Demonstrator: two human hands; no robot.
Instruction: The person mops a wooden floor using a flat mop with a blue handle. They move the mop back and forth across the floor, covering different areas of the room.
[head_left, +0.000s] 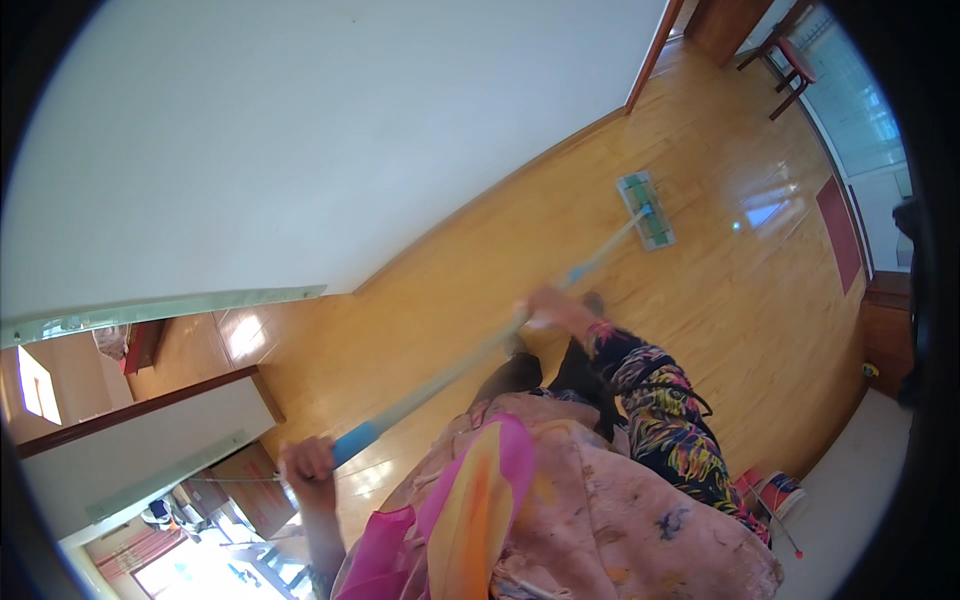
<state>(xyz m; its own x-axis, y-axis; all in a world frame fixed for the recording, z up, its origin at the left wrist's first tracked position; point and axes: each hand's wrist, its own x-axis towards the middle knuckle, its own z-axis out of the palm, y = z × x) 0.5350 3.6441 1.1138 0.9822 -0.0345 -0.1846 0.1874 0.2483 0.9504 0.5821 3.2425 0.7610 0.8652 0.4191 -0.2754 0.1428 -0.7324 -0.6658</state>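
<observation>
A flat mop (636, 225) lies with its rectangular green and grey head flat on the wooden floor (720, 300), ahead and to the right. Its long pale pole (457, 367) slants back across my front. My left hand (309, 463) is wrapped around the blue grip (355, 442) at the pole's upper end. Lower down, my right hand (556, 309), somewhat blurred, closes around the pole near a blue collar (576, 273). A stained pink apron (592, 495) covers my body, and my feet show partly below the pole.
A white wall (337, 135) borders the floor on the left. A stool (795, 60) stands at the far right, near a reddish mat (838, 232). Near the right wall is a red and white bucket (780, 491). Cardboard boxes (255, 487) sit beyond a doorway at lower left.
</observation>
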